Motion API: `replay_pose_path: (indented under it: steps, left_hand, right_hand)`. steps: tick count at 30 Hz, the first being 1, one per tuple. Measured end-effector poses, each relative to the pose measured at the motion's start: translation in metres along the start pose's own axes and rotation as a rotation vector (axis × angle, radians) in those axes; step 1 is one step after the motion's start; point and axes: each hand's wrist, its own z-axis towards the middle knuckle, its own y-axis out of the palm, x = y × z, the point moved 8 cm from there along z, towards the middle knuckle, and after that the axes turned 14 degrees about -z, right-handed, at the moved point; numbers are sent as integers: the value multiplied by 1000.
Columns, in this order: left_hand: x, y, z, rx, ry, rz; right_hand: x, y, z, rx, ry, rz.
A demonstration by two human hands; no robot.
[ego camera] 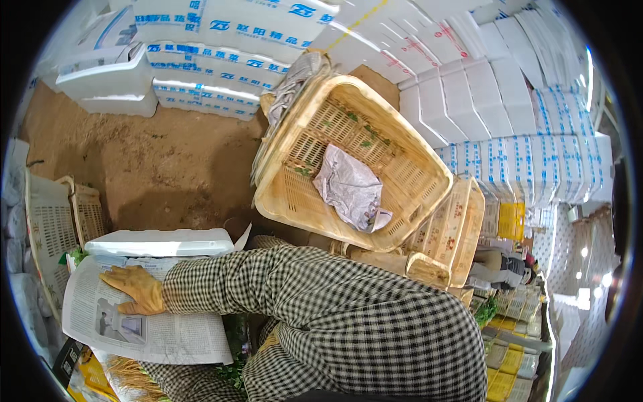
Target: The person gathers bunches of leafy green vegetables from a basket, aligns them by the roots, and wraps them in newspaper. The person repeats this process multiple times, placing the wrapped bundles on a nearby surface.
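My right hand (134,290) lies palm down on a sheet of newspaper (186,336), with its fingers a little apart. The newspaper is spread over the near side of a white foam box (161,243), whose far rim shows beyond it. My left hand is out of sight; only its checked sleeve (193,382) shows at the bottom, below the paper. Beside that sleeve are straw-coloured roots (128,374) and green leaves (231,373), partly hidden by the paper and the sleeves.
A beige plastic crate (296,216) holds a crumpled woven sack (349,186) and leaf scraps. More crates (454,221) stand beside it. Printed foam boxes (216,65) are stacked beyond the dirt floor (161,166). A mesh-sided crate (50,221) stands at left. Another person (497,269) is at far right.
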Motion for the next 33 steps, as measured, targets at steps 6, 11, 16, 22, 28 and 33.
replay_pose_path:
  steps: [6, 11, 16, 22, 28, 33]
  left_hand:
    - [43, -132, -44, 373, 86, -590]
    - [175, -136, -80, -6, 558, -773]
    - [97, -27, -30, -146, 347, -28]
    - [-28, 19, -2, 108, 83, -597]
    - [-51, 28, 1, 162, -13, -721]
    - [7, -40, -22, -16, 50, -471]
  right_hand:
    - [-49, 42, -34, -109, -121, -335]
    - [-60, 90, -53, -157, -104, -600]
    - [-38, 118, -47, -211, -75, -648]
    - [-10, 120, -51, 382, -278, -871]
    - [4, 127, -41, 94, -288, -845]
    - [-14, 124, -26, -80, -238, -895]
